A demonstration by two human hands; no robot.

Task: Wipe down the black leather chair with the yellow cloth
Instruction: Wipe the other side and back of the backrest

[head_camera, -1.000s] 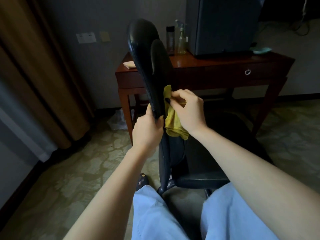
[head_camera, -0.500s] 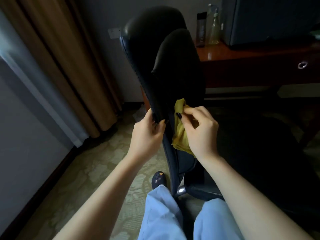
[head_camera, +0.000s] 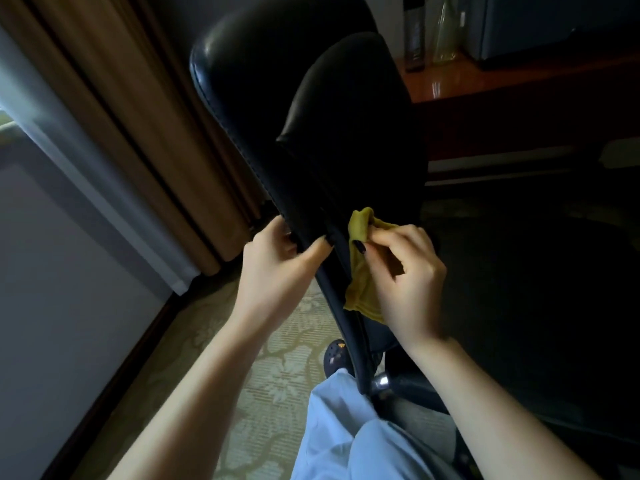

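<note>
I see the black leather chair point(head_camera: 346, 133) as smooth hide, with a soft gloss along its top curve and a stitched seam down the edge. The yellow cloth point(head_camera: 360, 282) is thin, matt, crumpled fabric. A small polished metal fitting point(head_camera: 381, 380) shines under the seat. The bench point(head_camera: 485, 81) is red-brown wood with a glossy, reflective top. The curtain point(head_camera: 145, 133) is matt woven cloth. The carpet point(head_camera: 284, 368) looks ribbed and dull.

Hotel-like room — heavy brown curtains point(head_camera: 149, 133), patterned carpet point(head_camera: 277, 368), polished wooden desk point(head_camera: 519, 81) with bottles point(head_camera: 445, 36).
</note>
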